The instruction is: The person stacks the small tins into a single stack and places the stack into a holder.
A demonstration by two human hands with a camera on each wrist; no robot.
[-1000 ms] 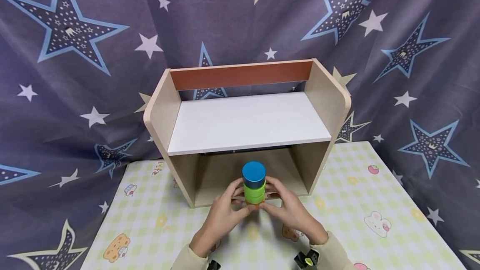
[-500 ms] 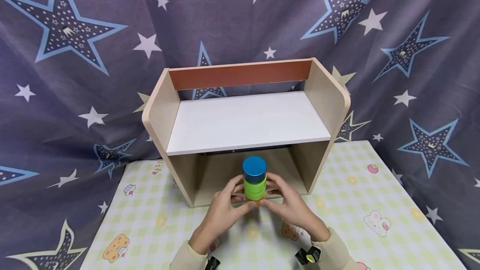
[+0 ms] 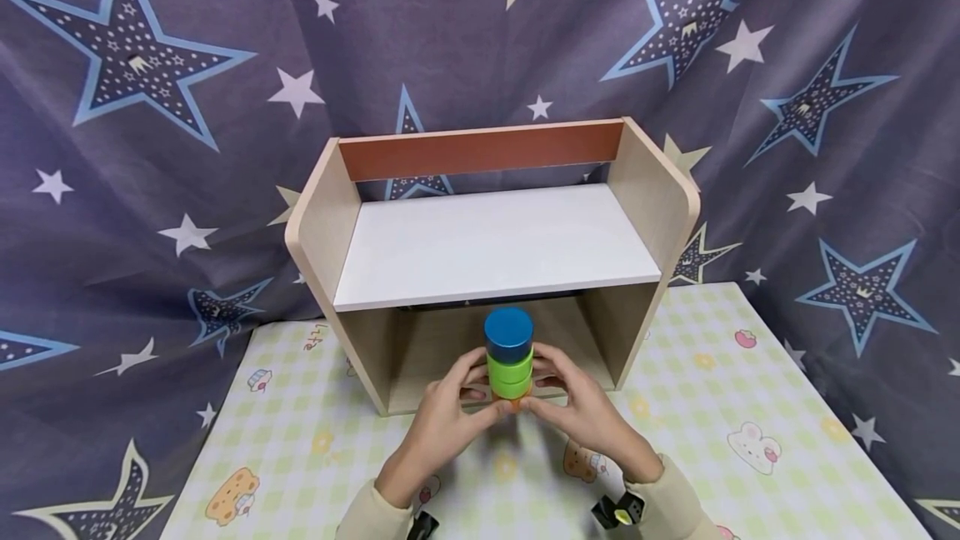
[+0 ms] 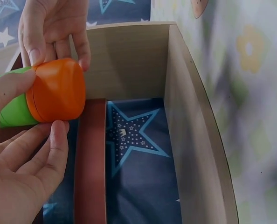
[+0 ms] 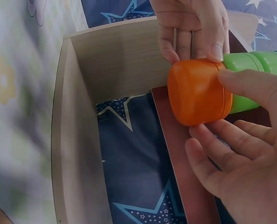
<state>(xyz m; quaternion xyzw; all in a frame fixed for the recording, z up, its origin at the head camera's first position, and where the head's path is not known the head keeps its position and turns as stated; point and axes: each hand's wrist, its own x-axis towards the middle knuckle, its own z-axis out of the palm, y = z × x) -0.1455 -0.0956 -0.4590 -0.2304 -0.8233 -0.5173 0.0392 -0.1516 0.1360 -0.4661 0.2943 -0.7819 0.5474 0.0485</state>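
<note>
An upright cylinder (image 3: 509, 354) with a dark blue top, green ringed middle and orange base stands between both hands, in front of the shelf unit. The left hand (image 3: 442, 419) holds it from the left, thumb on the near side and fingers round the side. From the right, the right hand (image 3: 579, 415) grips it the same way. Up close in the left wrist view, the rounded orange base (image 4: 59, 91) shows, with both thumbs at its seam with the green part. The same orange end (image 5: 199, 92) appears in the right wrist view. Fingers hide part of the cylinder's sides.
A wooden shelf unit with a white upper shelf (image 3: 495, 244) and a brown back rail (image 3: 483, 150) stands just behind the hands. Beneath lies a green checked tablecloth (image 3: 300, 440) with cartoon prints. A dark star-patterned curtain (image 3: 465, 32) hangs behind and at both sides.
Both hands have raised the cylinder slightly, so its blue top sits higher and more of the orange base shows. The shelf unit has stayed in place.
</note>
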